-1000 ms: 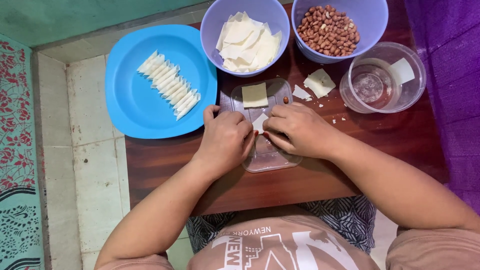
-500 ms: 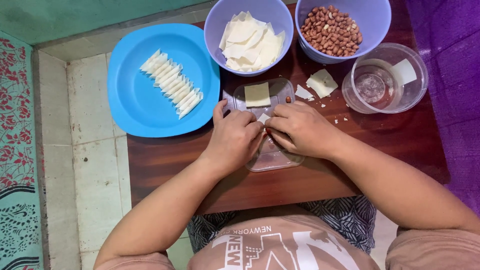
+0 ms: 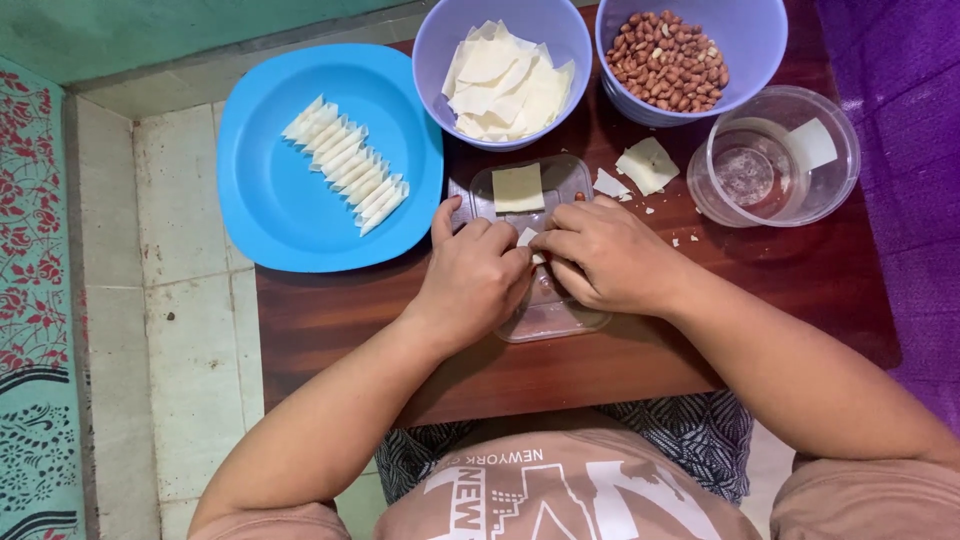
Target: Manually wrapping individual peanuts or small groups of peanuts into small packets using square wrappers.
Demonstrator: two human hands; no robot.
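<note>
Both hands meet over a clear lid (image 3: 545,310) lying flat on the brown worktop (image 3: 330,320). The left hand (image 3: 475,280) and the right hand (image 3: 605,255) pinch a small pale wrapper (image 3: 527,238) between them, fingers drawn in narrow around it, the fingertips of the two hands touching. Most of the wrapper is hidden under the fingers (only a white corner shows). A square sheet (image 3: 518,187) lies flat on the far end of the lid, just beyond the hands.

To the left, a blue plate (image 3: 280,210) holds a slanted row of rolls (image 3: 345,165), packed side by side. Beyond the lid stands a bowl of sheets (image 3: 505,85), and beside it on the right a bowl of peanuts (image 3: 668,58). A clear tub (image 3: 775,160) stands at the right, with a white square leaning against its inner wall. Between tub and lid lie a loose sheet scrap (image 3: 647,163) and some crumbs, on the bare worktop.
</note>
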